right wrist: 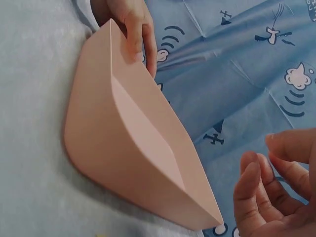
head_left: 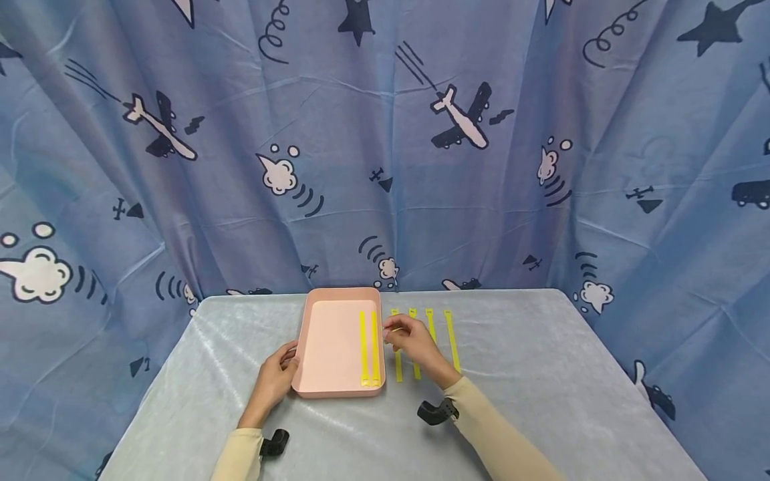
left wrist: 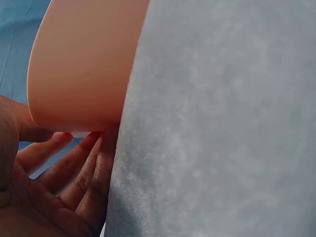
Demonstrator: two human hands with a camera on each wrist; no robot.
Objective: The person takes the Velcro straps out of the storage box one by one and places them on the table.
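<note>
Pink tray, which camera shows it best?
The head view: the pink tray shows nearly whole from above, two yellow strips inside. Left wrist shows only some outer wall; right wrist, outer sides and part of the interior.

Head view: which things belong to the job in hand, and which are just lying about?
In the job: pink tray; two yellow strips inside it; four yellow strips beside it; left hand; right hand.
Just background: grey cloth; patterned curtain; black wrist devices.

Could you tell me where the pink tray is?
In the head view, the pink tray sits left of centre on the table, the left hand at its left rim and the right hand beside its right.
</note>
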